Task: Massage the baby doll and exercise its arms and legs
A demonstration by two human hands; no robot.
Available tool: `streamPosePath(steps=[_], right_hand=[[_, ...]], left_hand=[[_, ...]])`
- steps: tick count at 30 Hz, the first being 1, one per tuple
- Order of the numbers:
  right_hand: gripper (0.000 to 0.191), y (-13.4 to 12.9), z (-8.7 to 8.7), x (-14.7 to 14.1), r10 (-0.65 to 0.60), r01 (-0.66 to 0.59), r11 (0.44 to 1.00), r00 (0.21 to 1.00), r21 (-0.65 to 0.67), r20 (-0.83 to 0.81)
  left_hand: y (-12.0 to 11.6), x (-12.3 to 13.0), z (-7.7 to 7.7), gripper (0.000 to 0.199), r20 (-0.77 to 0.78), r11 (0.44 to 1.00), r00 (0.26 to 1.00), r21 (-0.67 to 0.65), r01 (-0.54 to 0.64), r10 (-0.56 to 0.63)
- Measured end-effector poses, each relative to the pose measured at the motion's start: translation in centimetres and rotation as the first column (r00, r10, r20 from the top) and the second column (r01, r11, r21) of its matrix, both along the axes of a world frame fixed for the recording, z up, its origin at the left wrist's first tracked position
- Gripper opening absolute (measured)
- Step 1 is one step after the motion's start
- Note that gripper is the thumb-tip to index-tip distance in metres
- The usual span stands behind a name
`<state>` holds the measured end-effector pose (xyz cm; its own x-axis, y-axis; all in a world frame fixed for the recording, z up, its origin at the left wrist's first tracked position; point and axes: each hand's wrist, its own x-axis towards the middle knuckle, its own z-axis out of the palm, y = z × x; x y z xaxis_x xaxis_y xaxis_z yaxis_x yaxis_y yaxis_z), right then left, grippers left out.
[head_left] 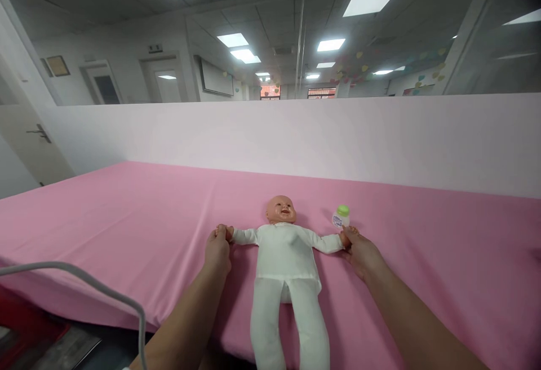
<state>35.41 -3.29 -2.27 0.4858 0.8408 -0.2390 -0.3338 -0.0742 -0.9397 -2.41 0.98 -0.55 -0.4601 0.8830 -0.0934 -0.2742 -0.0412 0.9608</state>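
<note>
A baby doll (287, 251) with a white cloth body lies face up, its head away from me, arms stretched to both sides and legs toward me. My left hand (217, 250) is closed on the doll's hand at the left. At the right, my right hand (362, 251) pinches the doll's other hand between thumb and fingers. Just beyond my right hand stands a small clear bottle (340, 217) with a green cap and a printed label; neither hand touches the cap.
A pink sheet (147, 217) covers the table, with a low white wall (253, 139) and glass behind it. A grey cable (84, 277) curves across the lower left. A door (29, 139) is at the far left.
</note>
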Motion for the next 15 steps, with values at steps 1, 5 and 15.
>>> streamPosePath(steps=[1,5,15], right_hand=[[0.031,-0.4,0.5,-0.5,0.006,-0.009,0.999,0.996,0.034,0.094],[0.041,-2.8,2.6,-3.4,0.039,-0.15,0.98,0.784,0.128,0.619],[0.04,-5.6,3.0,-8.5,0.053,-0.529,0.845,0.217,0.072,0.975]], left_hand=[[-0.3,0.2,0.3,0.018,0.013,0.999,1.0,0.035,0.011,-0.011],[-2.1,1.6,1.0,0.026,-0.101,0.973,0.991,0.204,0.109,-0.089],[-6.5,4.8,1.5,0.035,-0.817,0.811,0.558,0.225,0.541,-0.146]])
